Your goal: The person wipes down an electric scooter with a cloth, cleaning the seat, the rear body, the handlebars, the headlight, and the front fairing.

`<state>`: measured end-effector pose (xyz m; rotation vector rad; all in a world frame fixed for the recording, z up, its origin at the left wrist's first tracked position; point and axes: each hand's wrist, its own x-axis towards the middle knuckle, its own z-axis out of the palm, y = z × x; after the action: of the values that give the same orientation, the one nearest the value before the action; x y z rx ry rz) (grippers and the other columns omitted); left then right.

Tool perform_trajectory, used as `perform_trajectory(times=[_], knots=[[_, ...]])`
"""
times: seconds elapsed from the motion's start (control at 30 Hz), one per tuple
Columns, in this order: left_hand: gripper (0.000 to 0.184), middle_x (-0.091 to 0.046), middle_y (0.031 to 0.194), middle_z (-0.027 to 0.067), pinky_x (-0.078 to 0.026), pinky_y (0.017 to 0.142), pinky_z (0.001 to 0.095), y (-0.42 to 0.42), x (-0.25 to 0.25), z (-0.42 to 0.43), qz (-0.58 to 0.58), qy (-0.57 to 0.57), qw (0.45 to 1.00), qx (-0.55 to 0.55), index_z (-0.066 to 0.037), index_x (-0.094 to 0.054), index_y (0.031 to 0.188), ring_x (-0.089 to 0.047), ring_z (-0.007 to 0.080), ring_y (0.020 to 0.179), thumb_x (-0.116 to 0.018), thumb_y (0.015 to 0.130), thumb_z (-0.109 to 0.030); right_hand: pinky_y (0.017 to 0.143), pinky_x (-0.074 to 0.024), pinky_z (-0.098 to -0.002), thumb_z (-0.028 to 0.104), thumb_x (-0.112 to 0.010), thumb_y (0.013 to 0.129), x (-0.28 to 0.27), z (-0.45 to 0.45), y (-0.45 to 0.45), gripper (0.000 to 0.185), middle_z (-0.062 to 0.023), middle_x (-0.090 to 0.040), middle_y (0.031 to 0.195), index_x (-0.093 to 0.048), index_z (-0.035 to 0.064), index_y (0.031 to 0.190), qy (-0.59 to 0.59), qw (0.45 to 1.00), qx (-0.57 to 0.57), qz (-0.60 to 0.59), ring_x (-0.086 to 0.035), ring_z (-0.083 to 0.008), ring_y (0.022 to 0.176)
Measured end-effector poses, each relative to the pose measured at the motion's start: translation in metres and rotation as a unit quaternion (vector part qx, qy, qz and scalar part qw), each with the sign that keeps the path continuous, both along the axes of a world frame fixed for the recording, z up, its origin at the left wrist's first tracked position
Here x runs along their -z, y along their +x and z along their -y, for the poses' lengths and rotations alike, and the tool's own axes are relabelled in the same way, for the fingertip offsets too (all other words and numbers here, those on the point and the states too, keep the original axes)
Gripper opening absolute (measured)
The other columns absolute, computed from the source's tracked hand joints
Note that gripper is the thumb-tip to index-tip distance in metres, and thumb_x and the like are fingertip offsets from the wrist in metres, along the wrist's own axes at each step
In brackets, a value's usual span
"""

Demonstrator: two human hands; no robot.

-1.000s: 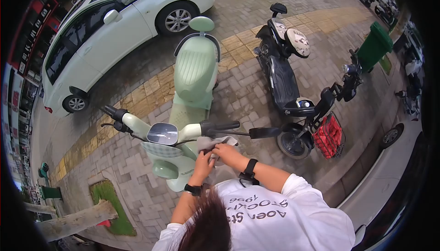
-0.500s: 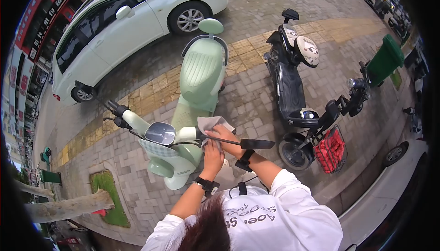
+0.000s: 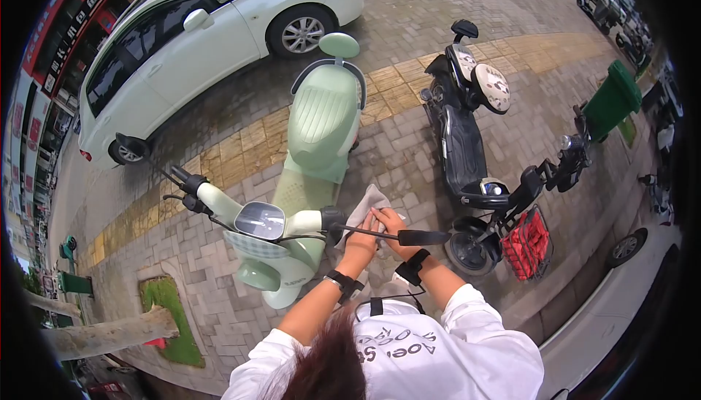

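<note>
Clearly, the grey cloth [image 3: 371, 200] looks light, limp and soft, nothing fragile; we judge it best taken by a folded edge or gathered corner, since a loose hold could let it slide. Our left hand [image 3: 358, 251] and right hand [image 3: 392, 222] meet on it, the grip pinching its folds, with the cloth just beside the black handlebar grip [image 3: 333, 219] of the green scooter [image 3: 318, 124]. We count one cloth, two hands, one green scooter and, to its right, one dark scooter [image 3: 462, 148].
</note>
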<state>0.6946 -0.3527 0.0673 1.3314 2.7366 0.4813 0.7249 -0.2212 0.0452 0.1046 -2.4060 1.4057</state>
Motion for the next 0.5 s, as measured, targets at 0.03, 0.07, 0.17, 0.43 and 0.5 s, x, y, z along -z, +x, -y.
perform_trajectory(times=[0.03, 0.07, 0.17, 0.43, 0.5], knots=[[0.057, -0.034, 0.128, 0.0199, -0.042, 0.083, 0.0374, 0.0, 0.001, 0.005, -0.002, 0.002, 1.0, -0.004, 0.003, -0.041, 0.117, -0.046, 0.029, 0.103, -0.059, 0.064, -0.008, 0.082, -0.0391, -0.0357, -0.001, -0.052, 0.064, -0.003, 0.006, -0.002, 0.05, -0.0173, -0.05, 0.099, -0.049, 0.0021, 0.114, 0.045, 0.998, 0.014, -0.027, -0.048, -0.033, 0.094], [0.054, -0.033, 0.128, 0.0199, -0.041, 0.084, 0.0369, 0.003, 0.005, 0.012, -0.048, 0.016, 0.998, -0.043, 0.003, -0.04, 0.117, -0.046, 0.0294, 0.105, -0.056, 0.067, -0.007, 0.081, -0.0392, -0.0366, 0.0, -0.055, 0.064, -0.006, 0.017, -0.007, 0.049, -0.0167, -0.05, 0.096, -0.049, 0.0012, 0.112, 0.062, 0.996, 0.011, -0.067, -0.048, -0.0328, 0.092], [0.047, -0.033, 0.128, 0.0201, -0.042, 0.084, 0.0348, 0.009, 0.002, 0.029, -0.106, 0.058, 0.988, -0.095, 0.005, -0.038, 0.119, -0.043, 0.0302, 0.109, -0.047, 0.073, -0.004, 0.079, -0.0397, -0.0375, 0.002, -0.057, 0.063, -0.007, 0.04, -0.016, 0.048, -0.0159, -0.051, 0.094, -0.05, 0.0019, 0.111, 0.063, 0.995, -0.009, -0.08, -0.049, -0.0322, 0.09], [0.044, -0.036, 0.127, 0.0169, -0.04, 0.087, 0.0345, 0.03, 0.032, -0.012, -0.007, -0.019, 0.999, 0.046, 0.002, -0.043, 0.115, -0.042, 0.0301, 0.109, -0.047, 0.072, -0.004, 0.079, -0.0413, -0.0378, -0.002, -0.049, 0.07, 0.043, -0.017, 0.043, 0.036, -0.0181, -0.054, 0.098, -0.053, 0.003, 0.105, 0.019, 0.999, 0.04, 0.022, -0.051, -0.0345, 0.091], [0.038, -0.042, 0.122, 0.0158, -0.038, 0.09, 0.0367, 0.032, 0.031, -0.034, 0.175, -0.094, 0.98, 0.029, 0.001, -0.049, 0.11, -0.042, 0.0297, 0.11, -0.046, 0.073, -0.007, 0.085, -0.0392, -0.0374, 0.0, -0.051, 0.069, 0.071, -0.018, 0.068, 0.036, -0.0184, -0.054, 0.104, -0.052, 0.0012, 0.105, -0.045, 0.962, 0.123, 0.24, -0.05, -0.0326, 0.098]])
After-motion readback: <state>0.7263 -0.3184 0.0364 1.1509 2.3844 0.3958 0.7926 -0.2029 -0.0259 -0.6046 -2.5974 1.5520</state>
